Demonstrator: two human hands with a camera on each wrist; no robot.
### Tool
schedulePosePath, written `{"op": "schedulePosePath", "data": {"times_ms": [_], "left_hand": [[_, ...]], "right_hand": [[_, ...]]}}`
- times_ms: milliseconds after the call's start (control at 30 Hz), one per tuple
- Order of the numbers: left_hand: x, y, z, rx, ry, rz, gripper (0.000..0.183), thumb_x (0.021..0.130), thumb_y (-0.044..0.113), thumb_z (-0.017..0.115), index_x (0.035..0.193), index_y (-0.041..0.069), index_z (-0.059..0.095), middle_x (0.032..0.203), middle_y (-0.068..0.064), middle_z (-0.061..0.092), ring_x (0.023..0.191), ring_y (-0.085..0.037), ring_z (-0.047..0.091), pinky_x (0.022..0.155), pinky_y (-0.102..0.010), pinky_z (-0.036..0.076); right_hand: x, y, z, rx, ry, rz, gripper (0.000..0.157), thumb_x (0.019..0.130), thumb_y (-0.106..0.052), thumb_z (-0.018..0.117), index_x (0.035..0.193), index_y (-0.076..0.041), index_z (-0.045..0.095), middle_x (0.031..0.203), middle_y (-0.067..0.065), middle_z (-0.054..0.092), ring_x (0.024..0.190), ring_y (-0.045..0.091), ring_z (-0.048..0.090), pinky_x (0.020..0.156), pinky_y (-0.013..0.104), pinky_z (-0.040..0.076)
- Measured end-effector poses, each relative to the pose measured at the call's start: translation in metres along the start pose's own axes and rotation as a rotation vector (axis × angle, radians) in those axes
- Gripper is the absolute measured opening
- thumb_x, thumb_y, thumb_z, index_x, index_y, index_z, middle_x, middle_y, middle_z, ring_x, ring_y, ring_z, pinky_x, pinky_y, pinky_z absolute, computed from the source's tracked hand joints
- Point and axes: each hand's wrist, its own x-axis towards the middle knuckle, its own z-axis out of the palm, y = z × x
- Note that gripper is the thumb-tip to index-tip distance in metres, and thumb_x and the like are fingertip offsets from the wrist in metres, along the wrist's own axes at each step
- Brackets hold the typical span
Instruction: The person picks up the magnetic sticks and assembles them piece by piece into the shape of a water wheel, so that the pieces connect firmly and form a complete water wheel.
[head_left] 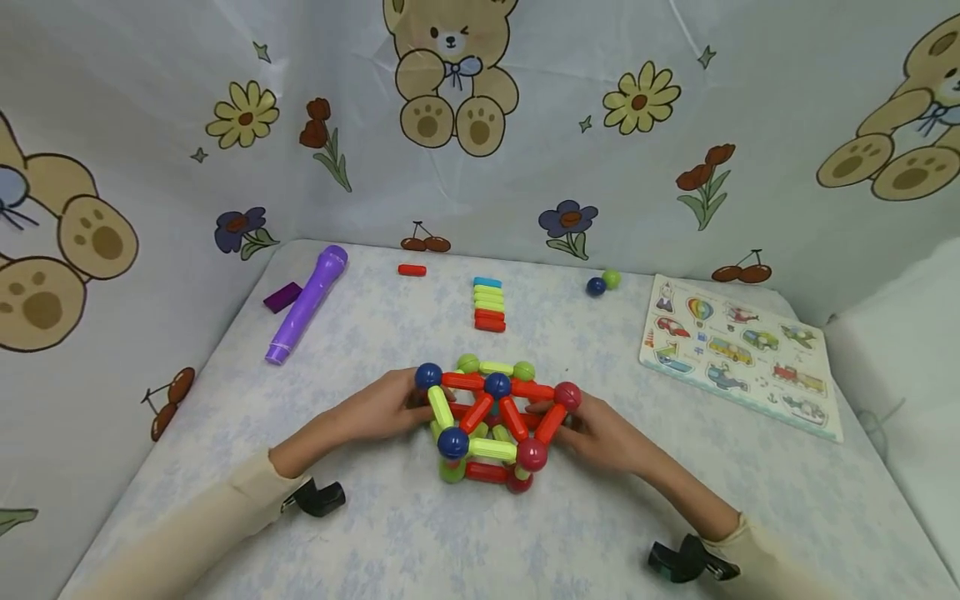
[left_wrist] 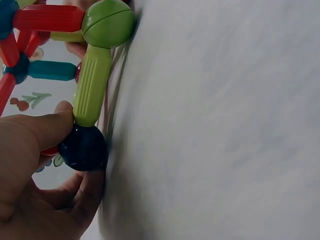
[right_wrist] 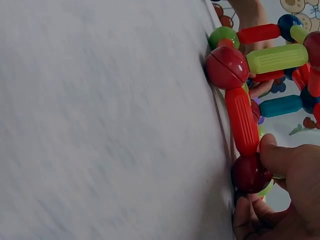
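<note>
A magnetic ball-and-stick frame [head_left: 492, 450] of red, lime and teal rods with blue, green and red balls stands on the table between both hands. From the left side, my left hand [head_left: 386, 407] holds it low down. In the left wrist view, the thumb and fingers pinch a dark blue ball [left_wrist: 82, 148] at a bottom corner. My right hand [head_left: 611, 433] grips the opposite side, its thumb and fingers around a dark red ball [right_wrist: 250, 174] near the tabletop. Parts of the fingers are hidden behind the frame in the head view.
Beyond the frame lies a row of coloured rods [head_left: 490, 306], with a single red rod [head_left: 412, 270] farther back. A purple toy microphone [head_left: 307, 304] and a purple block [head_left: 282, 297] lie at left. Rightward are a blue ball [head_left: 596, 287], a green ball [head_left: 611, 278] and a picture board [head_left: 738, 354].
</note>
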Motion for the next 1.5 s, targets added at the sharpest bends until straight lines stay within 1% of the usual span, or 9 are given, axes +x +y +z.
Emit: {"op": "schedulePosePath", "data": {"times_ms": [133, 233, 367, 533, 733, 900, 1133, 1367, 1500], "left_hand": [[0.017, -0.008, -0.010, 0.004, -0.002, -0.022, 0.021, 0.102, 0.012, 0.075, 0.123, 0.011, 0.073, 0.100, 0.005, 0.074, 0.082, -0.010, 0.064, 0.074, -0.028, 0.055], [0.025, -0.012, -0.015, 0.013, 0.002, -0.046, 0.018, 0.102, 0.012, 0.075, 0.119, 0.008, 0.073, 0.093, 0.003, 0.072, 0.076, -0.012, 0.060, 0.068, -0.028, 0.051], [0.028, -0.012, -0.018, 0.008, -0.011, -0.067, 0.018, 0.102, 0.013, 0.076, 0.118, 0.006, 0.071, 0.093, 0.001, 0.072, 0.077, -0.012, 0.060, 0.069, -0.028, 0.051], [0.025, -0.006, -0.021, 0.022, 0.025, -0.019, 0.019, 0.101, 0.010, 0.077, 0.119, 0.008, 0.070, 0.103, 0.001, 0.074, 0.086, -0.011, 0.065, 0.078, -0.030, 0.056], [0.028, 0.001, -0.026, 0.146, 0.143, 0.029, 0.022, 0.097, 0.003, 0.076, 0.117, 0.005, 0.066, 0.110, -0.006, 0.068, 0.100, -0.021, 0.063, 0.092, -0.041, 0.058], [0.035, 0.007, -0.031, 0.197, 0.195, 0.044, 0.027, 0.095, -0.002, 0.076, 0.121, 0.004, 0.073, 0.120, -0.010, 0.068, 0.115, -0.028, 0.061, 0.105, -0.050, 0.055], [0.038, 0.015, -0.035, 0.177, 0.202, 0.049, 0.052, 0.089, -0.012, 0.071, 0.134, 0.013, 0.075, 0.130, -0.009, 0.062, 0.120, -0.028, 0.063, 0.106, -0.051, 0.056], [0.034, 0.014, -0.035, 0.135, 0.230, 0.150, 0.056, 0.084, -0.017, 0.074, 0.132, 0.011, 0.075, 0.133, -0.012, 0.057, 0.126, -0.030, 0.058, 0.109, -0.049, 0.055], [0.028, 0.015, -0.032, 0.135, 0.261, 0.186, 0.060, 0.080, -0.019, 0.076, 0.132, 0.011, 0.074, 0.136, -0.011, 0.055, 0.128, -0.030, 0.056, 0.109, -0.050, 0.055]], "right_hand": [[0.015, 0.007, -0.010, 0.009, -0.003, -0.017, 0.038, 0.105, -0.009, 0.069, 0.142, -0.006, 0.068, 0.141, 0.009, 0.070, 0.128, 0.031, 0.062, 0.103, 0.050, 0.057], [0.024, 0.012, -0.014, 0.006, 0.005, -0.027, 0.037, 0.106, -0.008, 0.067, 0.142, -0.005, 0.068, 0.142, 0.012, 0.068, 0.119, 0.028, 0.061, 0.096, 0.041, 0.056], [0.027, 0.014, -0.015, 0.007, 0.012, -0.026, 0.038, 0.105, -0.007, 0.068, 0.143, -0.003, 0.068, 0.142, 0.013, 0.069, 0.108, 0.027, 0.058, 0.083, 0.031, 0.052], [0.024, 0.013, -0.016, -0.002, 0.055, -0.048, 0.037, 0.104, -0.005, 0.068, 0.141, -0.003, 0.067, 0.140, 0.012, 0.071, 0.121, 0.030, 0.063, 0.096, 0.042, 0.058], [0.024, 0.007, -0.022, -0.071, 0.189, -0.050, 0.032, 0.098, 0.002, 0.073, 0.129, -0.001, 0.066, 0.122, 0.012, 0.067, 0.108, 0.026, 0.067, 0.092, 0.045, 0.062], [0.027, 0.004, -0.027, -0.058, 0.233, -0.044, 0.036, 0.097, 0.000, 0.076, 0.133, -0.005, 0.069, 0.130, 0.014, 0.063, 0.119, 0.030, 0.062, 0.098, 0.050, 0.059], [0.028, -0.002, -0.032, -0.083, 0.258, -0.044, 0.053, 0.094, 0.005, 0.077, 0.144, -0.010, 0.068, 0.134, 0.015, 0.059, 0.127, 0.034, 0.054, 0.096, 0.055, 0.058], [0.023, -0.007, -0.031, -0.105, 0.305, -0.073, 0.057, 0.092, 0.012, 0.073, 0.144, -0.010, 0.068, 0.136, 0.012, 0.056, 0.125, 0.028, 0.055, 0.095, 0.046, 0.059], [0.018, -0.009, -0.028, -0.105, 0.338, -0.099, 0.066, 0.087, 0.017, 0.075, 0.146, -0.014, 0.067, 0.141, 0.010, 0.055, 0.127, 0.026, 0.055, 0.094, 0.049, 0.061]]}}
